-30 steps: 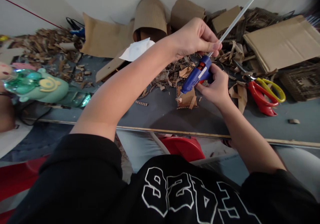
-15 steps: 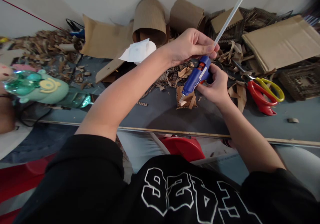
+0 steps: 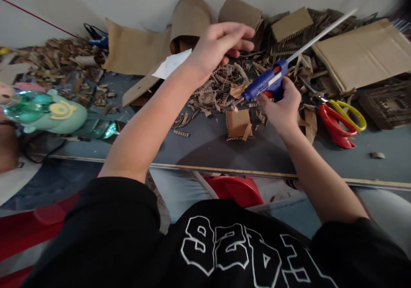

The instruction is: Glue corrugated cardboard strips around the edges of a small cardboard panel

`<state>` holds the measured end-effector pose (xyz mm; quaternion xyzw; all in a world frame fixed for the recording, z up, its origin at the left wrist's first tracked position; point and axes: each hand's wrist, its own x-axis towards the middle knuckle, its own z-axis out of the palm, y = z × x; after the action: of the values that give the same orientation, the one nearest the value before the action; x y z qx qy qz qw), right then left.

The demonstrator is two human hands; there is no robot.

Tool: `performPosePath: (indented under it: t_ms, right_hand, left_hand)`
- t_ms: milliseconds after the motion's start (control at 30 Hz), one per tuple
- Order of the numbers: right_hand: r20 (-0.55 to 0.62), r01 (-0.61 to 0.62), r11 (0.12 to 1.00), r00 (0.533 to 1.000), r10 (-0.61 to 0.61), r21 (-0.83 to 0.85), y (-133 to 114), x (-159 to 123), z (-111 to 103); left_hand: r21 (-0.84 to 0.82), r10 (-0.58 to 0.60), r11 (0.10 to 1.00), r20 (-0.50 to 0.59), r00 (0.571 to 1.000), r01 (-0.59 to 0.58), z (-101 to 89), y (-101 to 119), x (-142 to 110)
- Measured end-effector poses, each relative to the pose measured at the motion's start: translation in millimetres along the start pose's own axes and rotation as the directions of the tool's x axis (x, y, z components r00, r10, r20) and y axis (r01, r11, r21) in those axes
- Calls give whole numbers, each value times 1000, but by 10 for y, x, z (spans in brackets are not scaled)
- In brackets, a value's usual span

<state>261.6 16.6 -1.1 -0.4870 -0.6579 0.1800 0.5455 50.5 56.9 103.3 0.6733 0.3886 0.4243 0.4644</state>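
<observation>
My right hand [image 3: 282, 106] grips a blue hot glue gun [image 3: 265, 82], its nozzle aimed down and left. A long pale glue stick [image 3: 321, 35] juts from the gun's rear toward the upper right. At the nozzle tip clings a small bit of cardboard [image 3: 235, 108]. Below it, a small square cardboard piece [image 3: 238, 123] lies on the grey table, a narrow strip near its lower right corner. My left hand [image 3: 221, 46] hovers above the scraps, holding nothing, its fingers stretched and apart.
Red and yellow scissors [image 3: 342, 121] lie on the right, by a flat cardboard sheet [image 3: 366, 54]. Cardboard scraps [image 3: 218, 84] cover the table's back. A cardboard roll [image 3: 191, 22] stands behind. Leftward are a green bottle [image 3: 61, 112] and part of another person's arm [image 3: 8, 146].
My left hand has let go of the glue stick and moved left. The glue gun has lifted off the square cardboard piece, tilting more level, with the small bit stuck at its nozzle.
</observation>
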Motion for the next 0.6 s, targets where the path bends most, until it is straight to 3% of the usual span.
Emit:
performPosePath:
  t_ms: [133,333,600]
  right_hand:
    - [-101,-52,995,994,43,-82,93,20,-7]
    - [-100,-77,976,993,57,-203,173,12,-20]
    - [-107,-60,946,994,26,-319,166,-28,-20]
  left_hand:
    - [237,-75,963,-213,974,126,-99,-295,-270]
    - [408,22,901,-384,923,148,122,-710,-643]
    - [394,113,919,-322,940,24,290,-807,-694]
